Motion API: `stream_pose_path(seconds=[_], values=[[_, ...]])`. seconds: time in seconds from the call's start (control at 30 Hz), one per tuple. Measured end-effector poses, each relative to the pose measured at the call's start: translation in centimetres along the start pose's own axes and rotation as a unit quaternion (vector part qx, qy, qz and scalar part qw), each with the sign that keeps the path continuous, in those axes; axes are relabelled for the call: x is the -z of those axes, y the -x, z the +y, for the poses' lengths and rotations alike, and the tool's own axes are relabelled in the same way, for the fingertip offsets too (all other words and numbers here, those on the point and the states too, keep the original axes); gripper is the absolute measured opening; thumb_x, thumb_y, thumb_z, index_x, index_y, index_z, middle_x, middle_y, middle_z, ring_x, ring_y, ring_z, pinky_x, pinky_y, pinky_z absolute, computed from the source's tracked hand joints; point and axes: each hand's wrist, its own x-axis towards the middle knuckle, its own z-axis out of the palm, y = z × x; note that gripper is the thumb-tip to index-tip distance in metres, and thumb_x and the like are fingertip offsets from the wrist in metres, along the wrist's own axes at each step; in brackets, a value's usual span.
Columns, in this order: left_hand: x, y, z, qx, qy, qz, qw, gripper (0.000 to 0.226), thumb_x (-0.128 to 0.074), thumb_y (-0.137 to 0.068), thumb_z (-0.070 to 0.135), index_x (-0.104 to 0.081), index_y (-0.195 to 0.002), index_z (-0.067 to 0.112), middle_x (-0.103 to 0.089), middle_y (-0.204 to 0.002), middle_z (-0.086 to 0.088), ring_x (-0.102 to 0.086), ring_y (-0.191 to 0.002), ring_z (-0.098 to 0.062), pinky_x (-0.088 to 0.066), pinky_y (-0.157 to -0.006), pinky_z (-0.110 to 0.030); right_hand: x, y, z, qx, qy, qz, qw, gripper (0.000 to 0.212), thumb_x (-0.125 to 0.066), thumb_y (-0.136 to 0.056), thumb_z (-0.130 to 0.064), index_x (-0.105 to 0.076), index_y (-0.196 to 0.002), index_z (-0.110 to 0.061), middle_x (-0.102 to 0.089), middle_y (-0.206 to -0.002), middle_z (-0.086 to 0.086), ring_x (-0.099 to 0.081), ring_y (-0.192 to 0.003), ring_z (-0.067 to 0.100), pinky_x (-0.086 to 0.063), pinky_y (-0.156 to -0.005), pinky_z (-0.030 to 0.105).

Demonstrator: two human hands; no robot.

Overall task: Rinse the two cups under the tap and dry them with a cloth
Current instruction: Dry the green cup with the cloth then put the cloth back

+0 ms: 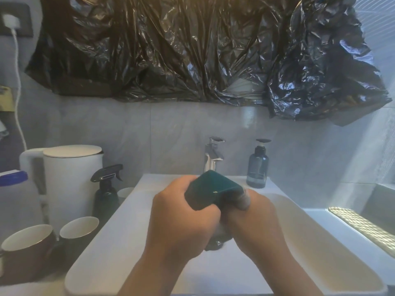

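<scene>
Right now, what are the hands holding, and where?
The left hand grips a teal cup round its side; the right hand seemingly holds a grey cloth against its other end.

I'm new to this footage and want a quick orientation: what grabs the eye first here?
Crumpled black plastic sheeting hangs across the wall at the top. Below it, the left hand and right hand grip a teal object over the white basin, in front of the tap. On the counter to the left stand a white kettle and two dark cups, side by side.
</scene>
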Motion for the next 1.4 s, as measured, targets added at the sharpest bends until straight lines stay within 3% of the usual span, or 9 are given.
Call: stream_pose_path(seconds=[0.07,0.23,0.47,0.63,0.83,1.07,1.17,1.3,1.4], values=[[-0.1,0.0,0.4,-0.002,0.016,0.011,1.000,0.025,-0.060,-0.056,0.015,-0.070,-0.077,0.024,-0.068,-0.067,0.011,-0.064,-0.059,-0.009,-0.046,-0.045,-0.014,0.0,-0.3,0.0,-0.020,-0.024,-0.010,0.999,0.016,-0.060,-0.083,-0.022,-0.056,-0.070,-0.013,-0.065,-0.063,0.004,-0.047,-0.052,0.012,-0.036,-0.049,0.023],[0.6,-0.7,0.3,0.037,-0.033,-0.099,0.994,0.025,-0.067,-0.060,0.035,-0.069,-0.084,0.030,-0.072,-0.072,0.017,-0.067,-0.068,-0.002,-0.048,-0.056,-0.015,1.2,-0.3,0.2,0.009,0.044,0.015,0.999,0.019,-0.058,-0.083,-0.031,-0.059,-0.070,-0.018,-0.066,-0.062,-0.007,-0.054,-0.052,0.006,-0.039,-0.045,0.015],[0.1,-0.4,-0.4,0.013,-0.063,-0.103,0.993,0.017,-0.063,-0.057,0.033,-0.058,-0.063,0.017,-0.054,-0.049,0.013,-0.045,-0.045,-0.004,-0.033,-0.045,-0.012,1.8,0.5,-0.5,0.071,-0.024,-0.008,0.997,0.012,-0.068,-0.080,-0.021,-0.064,-0.073,-0.030,-0.065,-0.080,-0.033,-0.061,-0.071,-0.005,-0.045,-0.057,0.006],[-0.1,-0.1,-0.1,-0.010,-0.018,-0.023,1.000,0.019,-0.062,-0.054,0.025,-0.069,-0.071,0.022,-0.065,-0.058,0.010,-0.056,-0.050,-0.004,-0.040,-0.047,-0.012,0.6,-0.4,0.3,0.012,0.034,-0.009,0.999,0.015,-0.058,-0.080,-0.029,-0.058,-0.068,-0.020,-0.067,-0.061,-0.006,-0.058,-0.054,0.007,-0.038,-0.044,0.014],[-0.6,0.3,0.5,-0.013,-0.031,0.008,0.999,0.024,-0.066,-0.060,0.036,-0.066,-0.083,0.030,-0.069,-0.076,0.024,-0.065,-0.070,-0.001,-0.046,-0.054,-0.012,0.9,-0.6,0.1,-0.055,-0.064,-0.047,0.995,0.016,-0.060,-0.081,-0.022,-0.061,-0.072,-0.008,-0.070,-0.064,0.007,-0.062,-0.064,0.024,-0.041,-0.053,0.028],[0.0,-0.4,0.4,0.084,-0.053,-0.114,0.988,0.036,-0.070,-0.054,0.049,-0.068,-0.079,0.023,-0.065,-0.060,0.016,-0.058,-0.054,0.001,-0.042,-0.051,-0.015,1.8,-0.4,0.0,0.051,0.124,-0.006,0.991,0.029,-0.058,-0.085,-0.042,-0.046,-0.063,-0.027,-0.053,-0.058,-0.007,-0.046,-0.054,0.003,-0.027,-0.048,0.013],[0.4,-0.6,0.1,0.101,-0.059,-0.160,0.980,0.035,-0.071,-0.055,0.045,-0.069,-0.078,0.020,-0.066,-0.061,0.007,-0.060,-0.056,-0.004,-0.049,-0.056,-0.022,2.6,-0.4,-0.3,0.104,0.187,-0.018,0.977,0.029,-0.058,-0.087,-0.044,-0.045,-0.068,-0.025,-0.042,-0.058,-0.010,-0.048,-0.063,0.010,-0.028,-0.052,0.014],[-0.1,-0.2,0.2,0.063,-0.063,-0.136,0.987,0.032,-0.069,-0.056,0.046,-0.067,-0.074,0.020,-0.059,-0.055,0.014,-0.053,-0.051,-0.001,-0.042,-0.051,-0.017,3.2,0.0,-0.1,0.152,0.181,0.045,0.971,0.019,-0.065,-0.082,-0.042,-0.050,-0.078,-0.032,-0.039,-0.055,-0.013,-0.044,-0.066,0.013,-0.037,-0.054,0.014],[-0.2,-0.1,0.4,0.027,-0.057,-0.080,0.995,0.026,-0.069,-0.057,0.044,-0.067,-0.071,0.022,-0.061,-0.056,0.015,-0.054,-0.050,-0.001,-0.039,-0.047,-0.012,2.5,-0.2,0.0,0.111,0.170,0.041,0.978,0.019,-0.053,-0.085,-0.047,-0.046,-0.076,-0.032,-0.044,-0.059,-0.014,-0.047,-0.067,0.012,-0.036,-0.053,0.007]])
